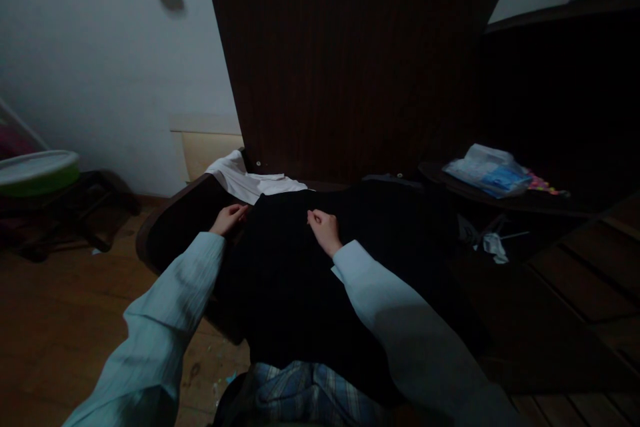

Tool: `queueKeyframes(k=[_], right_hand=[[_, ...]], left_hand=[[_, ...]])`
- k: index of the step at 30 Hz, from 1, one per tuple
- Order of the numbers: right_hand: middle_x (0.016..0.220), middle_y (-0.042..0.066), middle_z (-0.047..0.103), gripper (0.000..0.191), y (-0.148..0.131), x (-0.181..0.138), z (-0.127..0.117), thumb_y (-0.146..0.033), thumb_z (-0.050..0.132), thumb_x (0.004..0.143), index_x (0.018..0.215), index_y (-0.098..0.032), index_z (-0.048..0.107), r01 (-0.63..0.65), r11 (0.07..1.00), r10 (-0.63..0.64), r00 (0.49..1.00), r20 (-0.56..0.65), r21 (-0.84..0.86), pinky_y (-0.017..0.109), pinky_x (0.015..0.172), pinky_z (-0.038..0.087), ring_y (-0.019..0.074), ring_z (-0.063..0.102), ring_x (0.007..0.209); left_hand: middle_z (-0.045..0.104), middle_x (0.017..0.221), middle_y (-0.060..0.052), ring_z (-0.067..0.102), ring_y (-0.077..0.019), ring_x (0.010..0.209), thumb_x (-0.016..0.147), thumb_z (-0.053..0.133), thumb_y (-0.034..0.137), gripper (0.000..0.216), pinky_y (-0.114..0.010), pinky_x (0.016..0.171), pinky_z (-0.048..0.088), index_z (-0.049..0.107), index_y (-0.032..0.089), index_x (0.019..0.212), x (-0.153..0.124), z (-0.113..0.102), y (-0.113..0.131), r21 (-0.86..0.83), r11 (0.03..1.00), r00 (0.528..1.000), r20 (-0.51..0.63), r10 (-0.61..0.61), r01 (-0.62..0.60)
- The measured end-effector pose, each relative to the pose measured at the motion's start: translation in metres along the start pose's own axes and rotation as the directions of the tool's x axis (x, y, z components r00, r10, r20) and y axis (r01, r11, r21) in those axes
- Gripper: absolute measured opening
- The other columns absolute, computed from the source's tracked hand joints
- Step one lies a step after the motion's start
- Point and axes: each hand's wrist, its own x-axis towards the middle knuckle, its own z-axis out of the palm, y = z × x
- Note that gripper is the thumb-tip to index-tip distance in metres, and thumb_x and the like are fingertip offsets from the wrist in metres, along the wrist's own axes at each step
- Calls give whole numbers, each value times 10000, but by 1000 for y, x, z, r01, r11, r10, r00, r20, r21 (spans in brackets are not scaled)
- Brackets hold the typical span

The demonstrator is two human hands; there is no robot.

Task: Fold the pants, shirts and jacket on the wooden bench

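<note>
A large black cloth garment (295, 287) lies spread over a dark table and hangs down toward my lap; its exact kind is lost in the dim light. At its upper left edge my left hand (230, 219) is closed, fingertips pinched against the fabric. My right hand (325, 230), also closed with thumb and fingers pressed together, grips the same garment nearer its middle. Behind the garment lies a crumpled white cloth (245, 180), draped over the table's back left corner.
A dark wooden panel (360, 67) rises behind the table. To the right, a plastic-wrapped packet (493, 170) sits on a dark shelf. At far left, a green tub with a pale lid (40, 173) rests on a low stand. The table's curved left edge (150, 233) sticks out.
</note>
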Motion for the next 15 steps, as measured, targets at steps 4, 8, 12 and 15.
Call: queueKeyframes(k=[4, 8, 12, 15], right_hand=[[431, -41, 407, 375, 1, -2, 3, -371, 402, 789, 492, -177, 523, 42, 999, -44, 998, 44, 34, 203, 479, 252, 71, 355, 441], [429, -44, 391, 373, 3, -2, 4, -369, 404, 788, 495, -175, 527, 66, 997, -69, 995, 76, 51, 202, 476, 247, 70, 354, 443], [439, -43, 386, 377, 3, -3, 5, -374, 397, 788, 494, -174, 525, 88, 994, -94, 991, 94, 66, 201, 478, 249, 71, 348, 449], [437, -44, 363, 385, 4, -3, 6, -384, 393, 785, 485, -174, 512, 108, 990, -118, 987, 114, 88, 203, 482, 251, 73, 342, 449]], left_hand=[[452, 440, 36, 402, -81, 409, 531, 585, 614, 462, -199, 411, 300, 512, 158, 559, 1, 0, 1, -3, 1000, 1000, -5, 10, -10], [461, 450, 36, 406, -79, 417, 524, 596, 601, 454, -197, 418, 298, 532, 154, 568, 2, 0, -1, -12, 1000, 1000, 7, 23, -23], [468, 461, 39, 410, -77, 422, 530, 602, 585, 438, -196, 426, 302, 524, 156, 571, 1, 0, -1, -32, 999, 999, 19, 27, -26], [466, 460, 41, 414, -80, 421, 527, 602, 585, 437, -198, 424, 301, 524, 157, 577, -1, 0, 1, -26, 1000, 1000, 18, 14, -14]])
